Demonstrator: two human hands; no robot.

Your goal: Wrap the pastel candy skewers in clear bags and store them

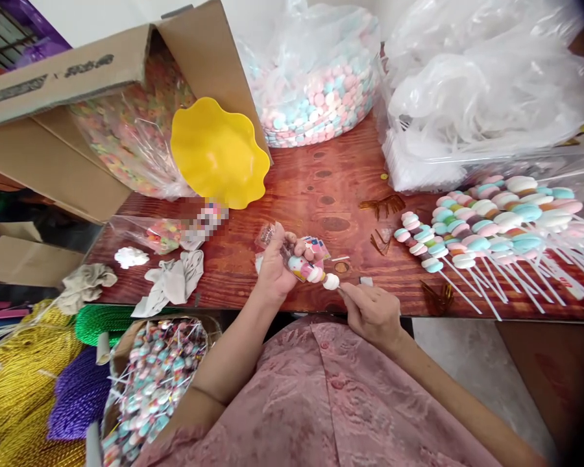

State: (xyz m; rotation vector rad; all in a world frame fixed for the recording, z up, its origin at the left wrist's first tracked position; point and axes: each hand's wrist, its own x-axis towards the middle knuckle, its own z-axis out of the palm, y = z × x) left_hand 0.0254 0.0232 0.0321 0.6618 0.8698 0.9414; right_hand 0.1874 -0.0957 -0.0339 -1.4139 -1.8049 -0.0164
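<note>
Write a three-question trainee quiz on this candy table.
1. True or false: the yellow bowl stands upright on the table.
2. Which hand's grip is around the clear sleeve holding the skewer? A left B right
3. Fill in: the finished skewers lie to the person's ____.

Key: 1 false, it leans tilted against the box. 2 A, the left hand; the right hand pinches the stick end. 3 right.

free: bare table (321, 194) mid, ahead of hands | blocked left: yellow bowl (219, 152), box (78, 84) | blocked right: skewers (491, 227), bags (486, 97) | far: candy bag (316, 84)
</note>
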